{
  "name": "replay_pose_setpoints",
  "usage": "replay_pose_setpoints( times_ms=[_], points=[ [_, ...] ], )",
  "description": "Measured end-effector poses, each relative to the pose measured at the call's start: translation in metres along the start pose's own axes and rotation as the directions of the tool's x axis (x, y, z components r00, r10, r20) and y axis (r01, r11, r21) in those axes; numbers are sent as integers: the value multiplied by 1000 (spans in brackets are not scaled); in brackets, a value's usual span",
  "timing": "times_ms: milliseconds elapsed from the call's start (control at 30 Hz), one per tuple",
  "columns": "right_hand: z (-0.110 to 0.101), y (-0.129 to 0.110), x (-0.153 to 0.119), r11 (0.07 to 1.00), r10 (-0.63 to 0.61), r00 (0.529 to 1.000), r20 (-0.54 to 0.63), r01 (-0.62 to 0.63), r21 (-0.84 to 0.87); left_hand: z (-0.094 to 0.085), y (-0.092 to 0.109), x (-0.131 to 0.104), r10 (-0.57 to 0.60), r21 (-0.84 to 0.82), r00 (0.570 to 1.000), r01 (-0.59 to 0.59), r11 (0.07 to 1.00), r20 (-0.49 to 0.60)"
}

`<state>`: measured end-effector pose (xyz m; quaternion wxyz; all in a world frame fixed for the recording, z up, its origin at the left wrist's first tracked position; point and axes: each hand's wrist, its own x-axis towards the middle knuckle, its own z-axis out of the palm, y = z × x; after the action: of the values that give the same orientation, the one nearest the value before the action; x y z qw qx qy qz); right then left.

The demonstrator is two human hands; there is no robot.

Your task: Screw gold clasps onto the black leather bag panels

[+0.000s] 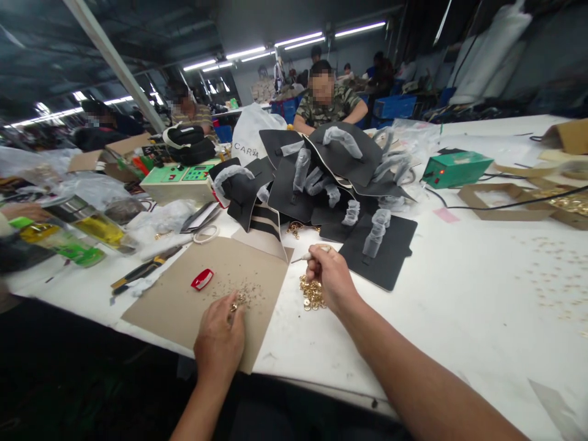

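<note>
My left hand (219,337) is over the brown cardboard sheet (184,306), its thumb and fingers closed on a small gold metal fitting (233,307). Tiny dark bits (248,295) lie scattered just beyond those fingertips. A slim, pale, pen-like tool (304,256) is pinched in my right hand (331,275), its thin tip pointing left. Beneath the right hand, on the white table, sits a pile of gold metal fittings (312,295). A red oval object (202,279) rests on the cardboard.
Black panels (294,190) with plastic-wrapped handles are heaped beyond my hands. Pliers (147,268) lie left of the cardboard. A green box (457,168) with a cable stands at right, near a cardboard tray (505,205). A person in camouflage (340,101) sits opposite.
</note>
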<state>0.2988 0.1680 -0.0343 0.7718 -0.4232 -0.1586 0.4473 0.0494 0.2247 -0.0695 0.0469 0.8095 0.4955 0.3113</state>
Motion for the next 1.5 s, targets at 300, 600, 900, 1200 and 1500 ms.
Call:
replay_pose_setpoints(
  times_ms=[300, 600, 900, 1200, 1500],
  points=[
    [0, -5, 0, 1000, 11, 1000, -6, -11, 20, 32, 86, -23, 288, -13, 936, -291, 957, 201],
    [2, 1, -4, 998, 41, 996, 73, -38, -52, 46, 101, -15, 181, -140, 957, -152, 978, 229],
    [10, 11, -36, 849, -13, 916, 401, 222, -479, 9, 55, -29, -229, -369, 966, 258, 893, 123],
    [12, 29, -43, 655, -56, 880, 472, 389, -648, 12, 45, -39, -237, -415, 971, 234, 879, 45],
    [15, 32, -42, 626, -47, 878, 476, 397, -671, 15, 43, -40, -180, -392, 984, 168, 904, 8]
  ],
)
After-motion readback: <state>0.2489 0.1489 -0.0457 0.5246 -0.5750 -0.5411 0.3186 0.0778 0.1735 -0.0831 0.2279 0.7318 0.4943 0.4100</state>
